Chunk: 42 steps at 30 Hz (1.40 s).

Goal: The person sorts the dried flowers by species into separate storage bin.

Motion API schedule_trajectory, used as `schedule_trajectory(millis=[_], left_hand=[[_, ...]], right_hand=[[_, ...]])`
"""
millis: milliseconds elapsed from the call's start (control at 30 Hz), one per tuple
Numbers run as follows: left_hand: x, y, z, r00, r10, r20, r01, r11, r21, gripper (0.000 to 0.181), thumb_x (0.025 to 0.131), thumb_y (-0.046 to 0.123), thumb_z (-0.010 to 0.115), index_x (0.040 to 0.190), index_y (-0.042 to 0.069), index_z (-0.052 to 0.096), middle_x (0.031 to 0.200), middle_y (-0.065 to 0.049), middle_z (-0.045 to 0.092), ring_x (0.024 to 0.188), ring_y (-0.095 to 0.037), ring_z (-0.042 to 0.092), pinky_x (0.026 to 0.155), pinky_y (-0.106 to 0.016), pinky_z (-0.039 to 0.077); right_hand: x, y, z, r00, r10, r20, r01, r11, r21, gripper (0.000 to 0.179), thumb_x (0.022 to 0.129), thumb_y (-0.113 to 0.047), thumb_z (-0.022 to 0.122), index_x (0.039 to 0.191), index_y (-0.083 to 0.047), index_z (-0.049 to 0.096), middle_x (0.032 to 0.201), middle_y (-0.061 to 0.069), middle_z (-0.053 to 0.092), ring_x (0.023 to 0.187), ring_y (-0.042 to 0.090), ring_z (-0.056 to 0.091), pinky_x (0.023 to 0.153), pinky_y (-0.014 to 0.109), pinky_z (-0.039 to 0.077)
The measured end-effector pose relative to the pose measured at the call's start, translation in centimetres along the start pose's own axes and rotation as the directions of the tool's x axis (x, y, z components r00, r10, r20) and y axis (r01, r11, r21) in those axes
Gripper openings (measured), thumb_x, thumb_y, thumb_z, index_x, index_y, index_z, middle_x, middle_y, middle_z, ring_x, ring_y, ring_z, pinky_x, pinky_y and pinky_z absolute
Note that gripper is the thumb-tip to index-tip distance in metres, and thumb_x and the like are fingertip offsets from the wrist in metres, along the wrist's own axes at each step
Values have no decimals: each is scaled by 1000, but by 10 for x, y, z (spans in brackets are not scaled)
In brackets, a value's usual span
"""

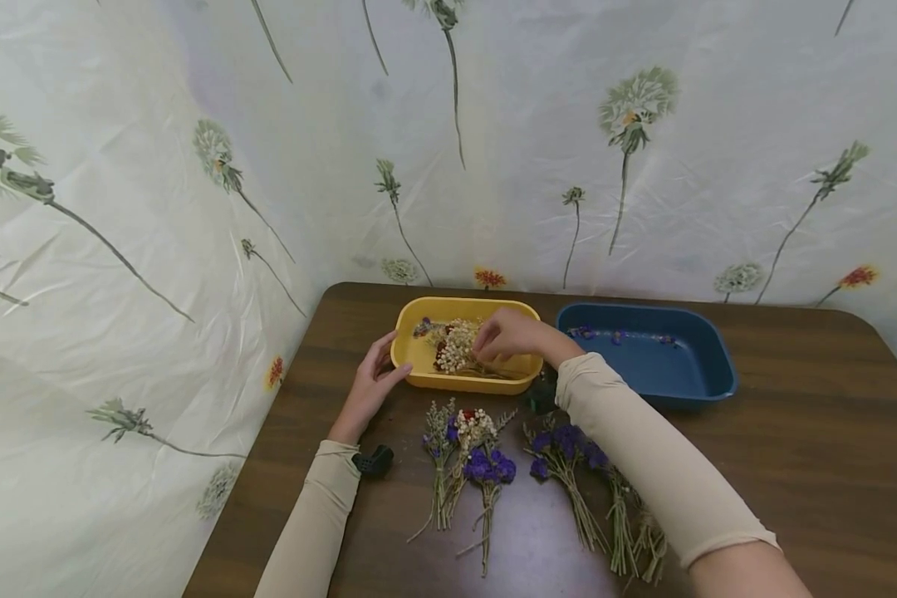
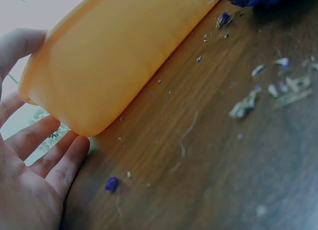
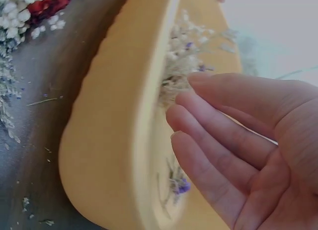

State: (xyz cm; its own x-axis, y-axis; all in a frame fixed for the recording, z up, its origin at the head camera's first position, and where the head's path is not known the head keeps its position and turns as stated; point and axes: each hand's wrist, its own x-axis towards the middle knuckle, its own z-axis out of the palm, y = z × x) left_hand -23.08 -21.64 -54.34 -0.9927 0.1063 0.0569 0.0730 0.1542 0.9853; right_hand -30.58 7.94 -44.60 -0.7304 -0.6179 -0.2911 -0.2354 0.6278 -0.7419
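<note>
At the left end of the yellow bin (image 1: 463, 384) is my left hand (image 1: 374, 380). Its thumb lies at the rim and its fingers extend against the outside of that end, as the left wrist view shows. My right hand (image 1: 512, 334) reaches into the same bin. Its fingertips (image 3: 180, 98) meet a bunch of cream dried flowers (image 1: 458, 345) with some red in it. Whether thumb and finger pinch a stem is hidden. A small purple sprig (image 3: 180, 185) lies near the bin's other end in the right wrist view.
A blue bin (image 1: 650, 365) with a few purple bits stands to the right. Nearer are bunches of dried flowers: a mixed bunch (image 1: 474, 432), a purple bunch (image 1: 489, 465) and another purple bunch (image 1: 568, 444), partly beside my right sleeve. Crumbs (image 2: 243, 103) litter the wooden table (image 1: 807, 415).
</note>
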Motion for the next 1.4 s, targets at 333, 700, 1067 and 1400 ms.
schedule_trajectory(millis=[333, 700, 1067, 1400], left_hand=[[-10, 29, 0, 999, -48, 25, 48, 999, 4, 69, 102, 18, 66, 162, 14, 33, 166, -16, 36, 148, -37, 42, 119, -56, 39], [-14, 32, 1, 999, -33, 35, 33, 999, 2, 70, 102, 18, 67, 162, 13, 33, 167, -16, 34, 148, -36, 43, 116, -52, 42], [-9, 22, -2, 999, -37, 30, 37, 999, -4, 69, 102, 18, 67, 162, 15, 33, 167, -14, 34, 150, -35, 41, 119, -55, 38], [0, 0, -2, 1000, 3, 9, -3, 1000, -1, 68, 101, 24, 69, 160, 22, 37, 165, -10, 38, 147, -34, 45, 117, -56, 40]], right_hand=[[-17, 1, -13, 997, -20, -76, 24, 998, 63, 28, 97, -15, 72, 121, 0, 74, 118, 18, 76, 104, 30, 74, 90, 49, 61], [-50, -3, -23, 984, 24, -174, 5, 987, 160, 32, 101, -27, 68, 121, -3, 75, 116, 17, 77, 107, 35, 74, 86, 43, 63], [-93, -7, -28, 971, 62, -233, -20, 984, 180, 37, 101, -35, 67, 121, -4, 74, 116, 17, 77, 110, 38, 72, 89, 48, 61], [-134, -6, -29, 961, 56, -269, -10, 986, 169, 35, 102, -37, 67, 119, -8, 75, 117, 18, 76, 104, 28, 75, 86, 44, 62]])
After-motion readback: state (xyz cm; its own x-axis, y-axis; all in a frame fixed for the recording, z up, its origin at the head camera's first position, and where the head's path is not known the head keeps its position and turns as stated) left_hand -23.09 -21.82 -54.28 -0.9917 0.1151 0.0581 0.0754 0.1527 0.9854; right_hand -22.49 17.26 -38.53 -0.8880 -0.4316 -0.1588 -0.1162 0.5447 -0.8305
